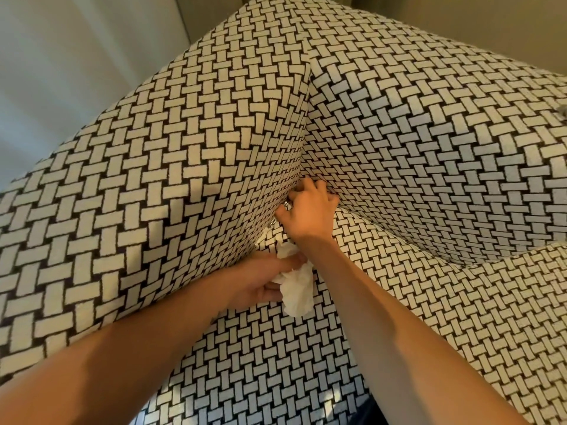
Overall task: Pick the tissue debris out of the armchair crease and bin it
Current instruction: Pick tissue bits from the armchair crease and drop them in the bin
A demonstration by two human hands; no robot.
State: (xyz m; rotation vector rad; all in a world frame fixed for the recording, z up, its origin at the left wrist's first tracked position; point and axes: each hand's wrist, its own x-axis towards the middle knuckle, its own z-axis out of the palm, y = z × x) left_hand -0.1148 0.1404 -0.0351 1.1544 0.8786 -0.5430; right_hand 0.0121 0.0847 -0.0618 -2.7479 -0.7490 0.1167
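Note:
The armchair [190, 167] is covered in a black-and-cream basket-weave fabric. My left hand [260, 280] grips a crumpled white tissue wad [297, 291] just above the seat cushion, beside the left armrest. A smaller white tissue scrap [266, 235] pokes out of the crease between armrest and seat. My right hand [306, 208] is further back at the corner where armrest, backrest and seat meet. Its bent fingers dig into the crease, and a silvery glint shows at its knuckles. Whether those fingers hold anything is hidden by the fabric.
The backrest [429, 124] rises at the right and the seat cushion [276, 363] fills the foreground. A pale wall or curtain [61, 72] stands behind the left armrest. No bin is in view.

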